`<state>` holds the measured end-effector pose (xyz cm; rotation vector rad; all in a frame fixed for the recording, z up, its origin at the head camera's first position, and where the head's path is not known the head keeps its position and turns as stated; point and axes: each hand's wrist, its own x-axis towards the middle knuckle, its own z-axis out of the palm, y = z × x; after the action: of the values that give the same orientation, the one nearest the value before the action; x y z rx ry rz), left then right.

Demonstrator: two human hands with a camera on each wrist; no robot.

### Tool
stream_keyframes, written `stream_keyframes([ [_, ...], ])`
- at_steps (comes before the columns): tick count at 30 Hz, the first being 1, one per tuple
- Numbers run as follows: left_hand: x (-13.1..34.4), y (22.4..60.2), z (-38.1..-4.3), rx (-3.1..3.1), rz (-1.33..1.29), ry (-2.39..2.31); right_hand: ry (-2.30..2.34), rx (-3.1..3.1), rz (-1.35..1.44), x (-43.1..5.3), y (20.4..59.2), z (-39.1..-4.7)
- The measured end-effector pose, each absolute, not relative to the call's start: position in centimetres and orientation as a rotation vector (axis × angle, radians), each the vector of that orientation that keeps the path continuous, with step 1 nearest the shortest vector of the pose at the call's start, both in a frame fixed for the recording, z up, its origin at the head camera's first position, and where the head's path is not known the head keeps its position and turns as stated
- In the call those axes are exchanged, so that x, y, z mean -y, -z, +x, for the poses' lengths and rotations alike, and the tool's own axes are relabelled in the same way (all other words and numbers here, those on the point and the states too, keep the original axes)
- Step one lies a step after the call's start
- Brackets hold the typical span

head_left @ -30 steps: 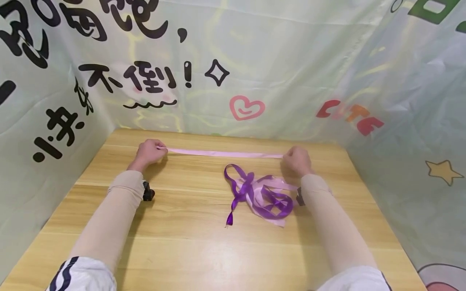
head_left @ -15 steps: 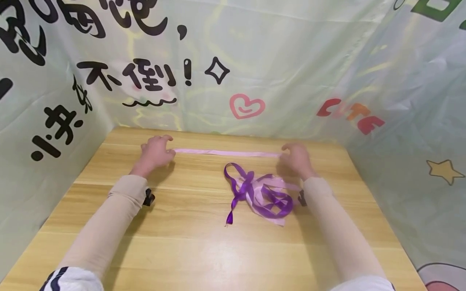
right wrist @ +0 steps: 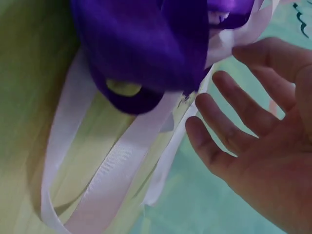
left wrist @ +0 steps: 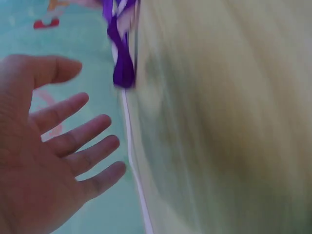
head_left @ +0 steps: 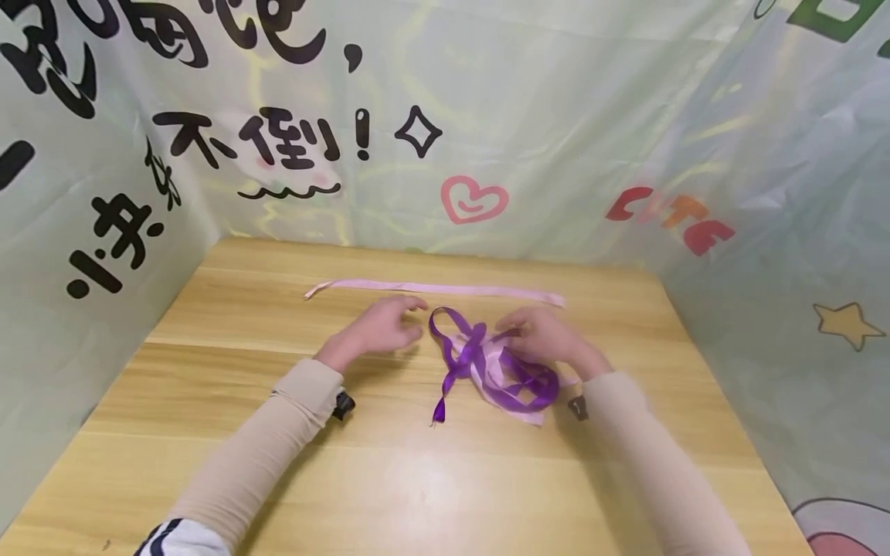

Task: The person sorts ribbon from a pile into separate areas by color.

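In the head view a light pink ribbon [head_left: 445, 289] lies stretched out across the back of the table. In front of it, a tangled heap holds a purple ribbon [head_left: 455, 369] and another pink ribbon [right wrist: 105, 190]. My left hand [head_left: 381, 324] is just left of the heap, fingers spread and holding nothing, as the left wrist view also shows. Over the heap's upper right side reaches my right hand [head_left: 544, 336]. Its fingers are loosely extended in the right wrist view, the fingertips close beside the purple and pink loops.
The wooden table [head_left: 278, 479] extends toward me and to both sides. A pale printed cloth [head_left: 556, 116] with writing and drawings stands as a wall behind it and at the left and right.
Both hands have let go of the ends of the stretched pink ribbon, which stays at the back. They have moved inward and toward me, to the tangled heap.
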<state>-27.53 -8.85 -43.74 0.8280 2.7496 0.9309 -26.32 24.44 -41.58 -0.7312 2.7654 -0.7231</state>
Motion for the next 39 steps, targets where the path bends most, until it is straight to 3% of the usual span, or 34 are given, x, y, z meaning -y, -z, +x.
stream_keyframes([
  [6,5.1,44.7,-25.9,-2.580,0.980,-0.917,0.769,-2.728,-0.895,-23.8,42.5,-25.1],
  [21,2.4,44.0,-21.0,-2.613,1.050,-0.754,0.831,-2.594,-0.873,-21.9,42.0,-21.9],
  [31,1.8,43.7,-20.5,-2.991,1.506,-0.723,0.886,-2.587,-0.875,-20.6,40.3,-21.1],
  [34,2.1,43.5,-20.6,-2.991,1.456,-0.770,0.907,-2.554,-0.848,-20.8,40.0,-21.2],
  [39,3.5,42.6,-21.0,-2.844,1.117,-0.974,1.014,-2.473,-0.729,-21.7,39.8,-21.6],
])
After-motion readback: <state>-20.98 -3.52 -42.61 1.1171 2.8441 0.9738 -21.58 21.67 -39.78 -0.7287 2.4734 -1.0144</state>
